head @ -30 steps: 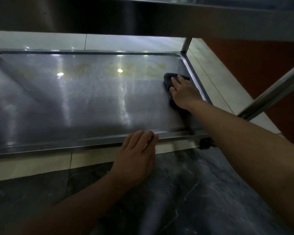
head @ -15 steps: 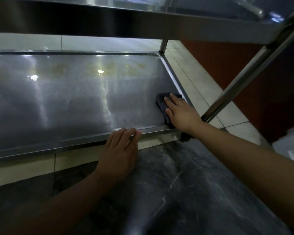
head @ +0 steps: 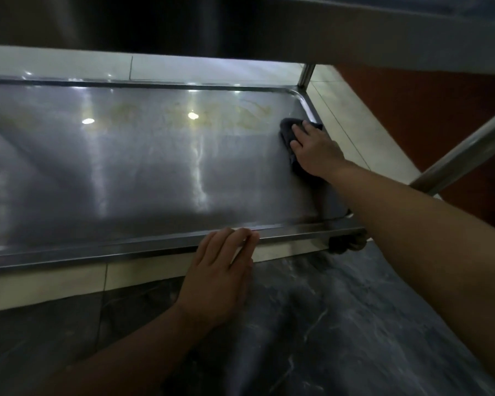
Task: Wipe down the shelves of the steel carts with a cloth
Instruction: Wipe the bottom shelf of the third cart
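The cart's bottom steel shelf (head: 143, 178) fills the middle of the head view, with yellowish stains along its far side. My right hand (head: 315, 151) presses a dark cloth (head: 287, 130) flat on the shelf near its right rim, fingers straight over the cloth. My left hand (head: 220, 270) rests on the shelf's front rim with fingers extended and holds nothing. Most of the cloth is hidden under my right hand.
The upper shelf (head: 297, 32) overhangs close above. Steel posts stand at the far right corner (head: 307, 75) and near right (head: 463, 155). A black caster (head: 345, 242) sits under the front right corner. Dark marble floor (head: 312, 324) lies below, and a red-brown wall (head: 426, 110) stands to the right.
My right hand slid the cloth from the shelf's front right corner away from me, toward the far right corner. My left hand stayed on the front rim.
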Demonstrator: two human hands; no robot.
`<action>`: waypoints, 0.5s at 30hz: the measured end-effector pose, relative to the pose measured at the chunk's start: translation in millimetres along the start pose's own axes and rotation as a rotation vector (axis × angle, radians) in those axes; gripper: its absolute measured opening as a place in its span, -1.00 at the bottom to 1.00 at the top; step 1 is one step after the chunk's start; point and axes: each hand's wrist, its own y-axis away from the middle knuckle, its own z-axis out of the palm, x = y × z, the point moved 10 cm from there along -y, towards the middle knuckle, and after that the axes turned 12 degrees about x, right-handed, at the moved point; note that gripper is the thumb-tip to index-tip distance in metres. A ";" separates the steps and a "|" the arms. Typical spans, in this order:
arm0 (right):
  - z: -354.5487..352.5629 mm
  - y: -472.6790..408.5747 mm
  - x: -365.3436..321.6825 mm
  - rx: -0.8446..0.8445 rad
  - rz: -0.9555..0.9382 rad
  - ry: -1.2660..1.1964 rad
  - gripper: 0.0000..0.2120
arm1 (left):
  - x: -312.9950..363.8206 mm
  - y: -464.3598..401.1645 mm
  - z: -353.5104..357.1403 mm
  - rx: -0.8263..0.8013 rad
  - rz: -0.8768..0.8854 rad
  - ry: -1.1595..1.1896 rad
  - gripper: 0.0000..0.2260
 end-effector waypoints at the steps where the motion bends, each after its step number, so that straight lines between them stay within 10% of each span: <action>1: -2.2 -1.7 -4.8 -0.006 -0.043 0.031 -0.49 | 0.0 -0.6 0.0 -0.004 -0.001 0.001 -0.58; 15: -8.7 100.7 12.7 -0.041 0.136 0.021 -0.47 | 3.5 -5.8 -7.9 -0.101 0.068 -0.054 -0.56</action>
